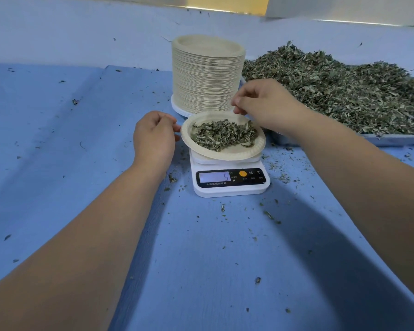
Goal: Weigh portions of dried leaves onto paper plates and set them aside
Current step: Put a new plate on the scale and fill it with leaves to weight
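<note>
A paper plate holding a small heap of dried leaves rests on a white digital scale whose display reads 5. My left hand touches the plate's left rim with thumb and fingertips. My right hand hovers over the plate's far right edge, fingers pinched together; whether a few leaves are between them is too small to tell. A tall stack of empty paper plates stands just behind the scale. A big pile of dried leaves fills a metal tray at the right.
A blue cloth covers the table, with leaf crumbs scattered around the scale and toward the front. A fold in the cloth runs at the left. A pale wall rises behind the stack.
</note>
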Motion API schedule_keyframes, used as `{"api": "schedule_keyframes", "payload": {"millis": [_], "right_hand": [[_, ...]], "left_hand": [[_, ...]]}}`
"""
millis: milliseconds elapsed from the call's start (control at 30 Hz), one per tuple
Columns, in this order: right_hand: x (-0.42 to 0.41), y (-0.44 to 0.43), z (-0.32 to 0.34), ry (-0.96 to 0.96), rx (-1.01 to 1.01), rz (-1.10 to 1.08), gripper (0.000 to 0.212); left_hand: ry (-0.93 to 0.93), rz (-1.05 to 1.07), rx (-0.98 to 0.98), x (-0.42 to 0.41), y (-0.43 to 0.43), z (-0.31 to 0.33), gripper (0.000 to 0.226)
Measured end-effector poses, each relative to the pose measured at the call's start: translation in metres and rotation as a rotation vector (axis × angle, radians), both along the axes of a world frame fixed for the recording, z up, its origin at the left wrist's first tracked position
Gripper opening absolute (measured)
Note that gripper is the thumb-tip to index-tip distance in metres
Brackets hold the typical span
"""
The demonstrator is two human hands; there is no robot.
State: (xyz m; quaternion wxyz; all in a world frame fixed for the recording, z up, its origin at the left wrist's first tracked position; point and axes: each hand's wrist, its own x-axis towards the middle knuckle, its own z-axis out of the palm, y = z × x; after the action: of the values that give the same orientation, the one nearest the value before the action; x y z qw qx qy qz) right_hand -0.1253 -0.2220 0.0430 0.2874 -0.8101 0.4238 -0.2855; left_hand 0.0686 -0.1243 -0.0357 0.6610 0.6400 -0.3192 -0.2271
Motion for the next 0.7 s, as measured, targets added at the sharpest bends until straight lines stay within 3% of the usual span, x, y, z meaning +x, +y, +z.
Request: {"api": "schedule_keyframes", "payload": {"millis": [267, 433, 500, 700], "right_hand": [[-0.029, 0.008, -0.003, 0.417, -0.244, -0.02, 0.005], [-0.04, 0.006, -0.014, 0.101, -0.355, -0.172, 0.01], [-0.05, -0.001, -0.016, 0.069, -0.345, -0.256, 0.015], [-0.075, -0.016, -0.052, 0.469, -0.338, -0.352, 0.044]], "left_hand": [[0.004, -0.005, 0.001, 0.0, 0.0, 0.001, 0.022], [0.002, 0.001, 0.001, -0.001, 0.001, 0.002, 0.021], [0.001, 0.003, 0.001, -0.001, 0.002, 0.003, 0.022], [-0.003, 0.006, 0.0, -0.002, 0.0, 0.003, 0.023]]}}
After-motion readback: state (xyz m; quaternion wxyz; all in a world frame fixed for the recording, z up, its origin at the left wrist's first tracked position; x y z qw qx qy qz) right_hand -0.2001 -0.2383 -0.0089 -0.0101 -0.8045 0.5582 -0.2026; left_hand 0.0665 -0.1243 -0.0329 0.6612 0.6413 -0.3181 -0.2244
